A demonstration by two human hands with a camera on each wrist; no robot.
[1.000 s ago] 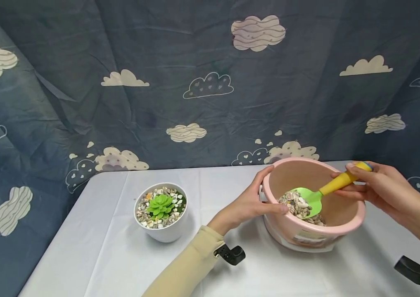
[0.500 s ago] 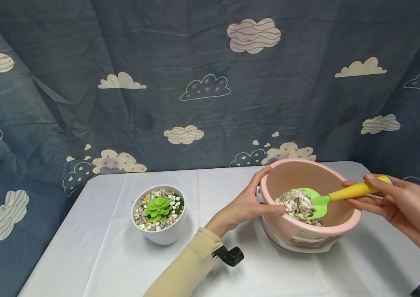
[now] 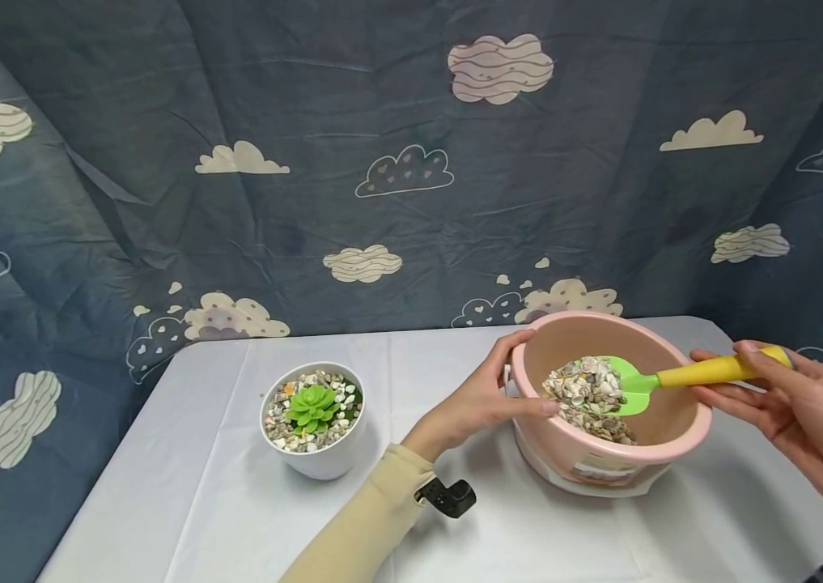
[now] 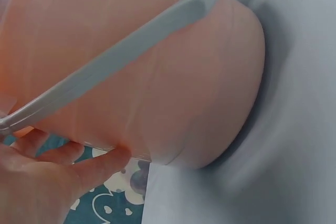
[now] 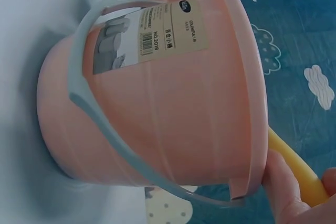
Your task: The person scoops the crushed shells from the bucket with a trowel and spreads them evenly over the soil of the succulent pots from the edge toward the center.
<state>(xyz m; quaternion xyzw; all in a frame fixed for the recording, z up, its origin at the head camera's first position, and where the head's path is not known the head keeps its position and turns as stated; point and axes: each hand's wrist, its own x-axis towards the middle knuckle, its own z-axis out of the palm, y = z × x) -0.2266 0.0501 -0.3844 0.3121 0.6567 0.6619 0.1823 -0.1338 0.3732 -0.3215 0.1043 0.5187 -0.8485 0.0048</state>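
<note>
A pink bucket stands at the right of the table, with small shells or pebbles in it. My left hand holds its left side, thumb along the front rim and fingers toward the back; in the left wrist view those fingers touch the outer wall. In my right hand is the yellow handle of a toy trowel. Its green blade lies inside the bucket's mouth, heaped with shells or pebbles. The right wrist view shows the handle beside the rim, with the blade hidden.
Left of the bucket stands a white pot with a green succulent among pebbles. A grey bail handle hangs against the bucket's outside. Behind the white-covered table hangs a dark cloth with clouds.
My right hand has moved right and slightly down, levelling the trowel, whose blade now shows a bigger heap. My left hand stays at the bucket's side.
</note>
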